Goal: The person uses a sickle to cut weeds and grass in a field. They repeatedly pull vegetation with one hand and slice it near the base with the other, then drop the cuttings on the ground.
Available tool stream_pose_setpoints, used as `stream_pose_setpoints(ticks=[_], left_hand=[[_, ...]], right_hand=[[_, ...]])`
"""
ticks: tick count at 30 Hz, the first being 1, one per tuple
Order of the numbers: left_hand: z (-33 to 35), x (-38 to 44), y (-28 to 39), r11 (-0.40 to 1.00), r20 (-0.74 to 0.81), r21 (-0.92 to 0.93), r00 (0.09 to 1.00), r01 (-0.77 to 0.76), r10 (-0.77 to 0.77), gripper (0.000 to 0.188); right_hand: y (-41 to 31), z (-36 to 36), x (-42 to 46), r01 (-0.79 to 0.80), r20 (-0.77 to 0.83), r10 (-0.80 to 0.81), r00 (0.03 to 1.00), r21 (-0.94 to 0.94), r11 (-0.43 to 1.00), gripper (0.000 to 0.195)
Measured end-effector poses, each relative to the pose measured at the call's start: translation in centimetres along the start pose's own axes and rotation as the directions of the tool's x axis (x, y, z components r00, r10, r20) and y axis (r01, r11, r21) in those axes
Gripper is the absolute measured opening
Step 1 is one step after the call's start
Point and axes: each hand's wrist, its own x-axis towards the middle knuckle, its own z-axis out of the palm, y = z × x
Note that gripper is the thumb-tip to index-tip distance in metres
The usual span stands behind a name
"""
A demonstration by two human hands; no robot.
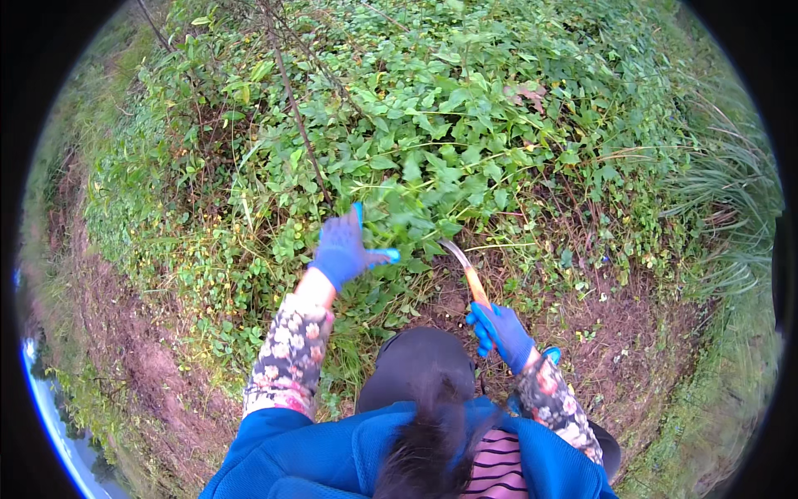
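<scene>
My right hand [500, 330], in a blue coated glove, is closed around the orange-brown handle of a sickle [476, 285]. The sickle's curved metal blade [458, 252] points up and to the left, and its tip end runs in among the leaves. To the left of the blade is my left hand [346, 248], also gloved and slightly blurred. Its thumb and forefinger are spread apart at the near edge of the leafy green vines [399, 212]. I see no stem held between them.
A thin bare woody stem [299, 118] rises at a slant beyond my left hand. Dense creepers [467, 106] cover the ground ahead. Long grass [726, 206] grows at the right. Bare soil with dry litter [636, 340] lies on the right, close to my bent knee [424, 362].
</scene>
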Motion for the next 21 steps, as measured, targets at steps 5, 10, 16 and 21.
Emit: stream_pose_setpoints(ticks=[5, 10, 16, 21], left_hand=[[3.7, -3.8, 1.7, 0.997, -0.303, -0.055, 0.95, 0.057, -0.071, 0.127], [4.2, -1.1, 0.9, 0.981, -0.173, -0.1, 0.968, 0.166, -0.181, 0.07], [-4.2, -6.3, -0.5, 0.984, -0.269, 0.133, 0.96, 0.119, -0.08, 0.049], [-5.6, -8.9, 0.3, 0.994, -0.295, 0.11, 0.955, 0.0, 0.032, 0.049]], right_hand=[[-3.8, 4.4, -1.1, -0.05, 0.229, -0.005, 0.973, 0.231, 0.972, 0.033], [-4.2, 4.1, -4.3, 0.057, 0.041, -0.057, 0.998, 0.003, 0.998, 0.032], [-0.1, 0.2, -7.8, 0.308, -0.131, -0.73, 0.671, -0.846, 0.435, 0.028], [-5.8, 6.1, -3.3, 0.295, -0.319, -0.683, 0.657, -0.725, 0.622, 0.031]])
